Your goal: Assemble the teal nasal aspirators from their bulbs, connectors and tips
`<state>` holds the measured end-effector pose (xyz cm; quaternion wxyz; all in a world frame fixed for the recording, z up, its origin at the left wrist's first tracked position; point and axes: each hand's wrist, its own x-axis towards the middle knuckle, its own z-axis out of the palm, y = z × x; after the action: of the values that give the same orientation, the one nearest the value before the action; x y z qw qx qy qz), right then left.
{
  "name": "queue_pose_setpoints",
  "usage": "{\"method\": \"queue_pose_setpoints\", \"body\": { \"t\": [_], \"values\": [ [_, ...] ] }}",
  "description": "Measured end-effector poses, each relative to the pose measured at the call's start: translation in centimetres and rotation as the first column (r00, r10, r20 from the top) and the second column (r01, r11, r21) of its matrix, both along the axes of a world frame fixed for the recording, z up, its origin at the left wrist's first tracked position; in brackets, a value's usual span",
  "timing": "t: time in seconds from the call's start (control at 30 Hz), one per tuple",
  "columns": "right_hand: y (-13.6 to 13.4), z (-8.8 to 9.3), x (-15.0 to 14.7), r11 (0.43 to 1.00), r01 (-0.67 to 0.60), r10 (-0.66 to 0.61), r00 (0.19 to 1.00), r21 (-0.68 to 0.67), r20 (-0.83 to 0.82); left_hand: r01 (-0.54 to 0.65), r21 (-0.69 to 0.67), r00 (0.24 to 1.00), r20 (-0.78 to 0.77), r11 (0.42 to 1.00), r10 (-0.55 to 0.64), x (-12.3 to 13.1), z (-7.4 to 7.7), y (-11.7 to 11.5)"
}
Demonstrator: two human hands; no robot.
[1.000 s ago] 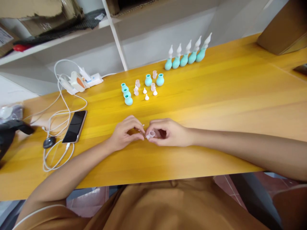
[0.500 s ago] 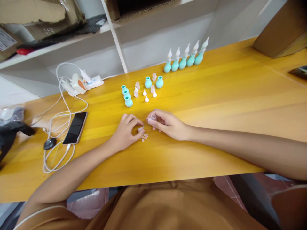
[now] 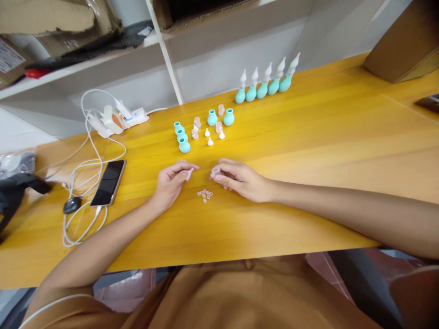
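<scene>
Between thumb and fingers, my left hand (image 3: 170, 183) pinches a small white pointed tip (image 3: 189, 173). My right hand (image 3: 242, 179) is closed around a translucent pinkish cup-like piece (image 3: 216, 172), its open end facing my left hand. The two pieces are apart. Just below and between the hands lie several tiny clear rings (image 3: 205, 195). Farther back stand several turquoise round pots (image 3: 184, 145) with open necks. Among them are several translucent pink connectors (image 3: 218, 127) and white pointed caps (image 3: 210, 141).
Toward the back stands a row of turquoise bulbs with white tips (image 3: 262, 89). At left lie a phone (image 3: 109, 183), white cables (image 3: 82, 228), a black mouse-like object (image 3: 72, 205) and a power strip (image 3: 137, 118). A cardboard box (image 3: 404, 43) sits at back right.
My left hand has moved left and slightly up, away from the rings, holding the white tip. The rings are now fully visible. My right hand has tilted its cup-like piece slightly.
</scene>
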<state>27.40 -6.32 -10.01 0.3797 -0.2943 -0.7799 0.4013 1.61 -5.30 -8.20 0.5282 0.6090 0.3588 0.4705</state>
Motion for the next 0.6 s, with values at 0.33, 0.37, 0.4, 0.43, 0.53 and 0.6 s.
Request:
{"method": "queue_pose_setpoints", "body": {
  "t": [0.33,0.37,0.4,0.43,0.53,0.6],
  "values": [
    [-0.08,0.3,0.06,0.994,-0.112,0.112,0.994,-0.015,-0.007,0.119,-0.316,0.97,0.239,0.941,-0.042,0.65,0.18,-0.28],
    [-0.11,0.33,0.05,0.992,-0.122,0.122,0.993,-0.025,-0.008,0.112,-0.314,0.972,0.231,0.943,-0.039,0.66,0.14,-0.23],
    [-0.16,0.35,0.02,0.991,-0.125,0.125,0.992,-0.044,-0.014,0.107,-0.31,0.974,0.224,0.945,-0.037,0.66,0.07,-0.16],
    [-0.22,0.36,-0.01,0.989,-0.125,0.124,0.992,-0.075,-0.026,0.101,-0.305,0.976,0.216,0.947,-0.035,0.67,-0.01,-0.08],
    [-0.45,0.27,-0.18,0.968,-0.119,0.098,0.99,-0.219,-0.106,0.081,-0.286,0.982,0.188,0.955,-0.027,0.69,-0.29,0.1],
    [-0.56,0.14,-0.28,0.953,-0.111,0.074,0.987,-0.281,-0.14,0.07,-0.255,0.987,0.16,0.965,-0.029,0.71,-0.46,0.12]
  ]
}}
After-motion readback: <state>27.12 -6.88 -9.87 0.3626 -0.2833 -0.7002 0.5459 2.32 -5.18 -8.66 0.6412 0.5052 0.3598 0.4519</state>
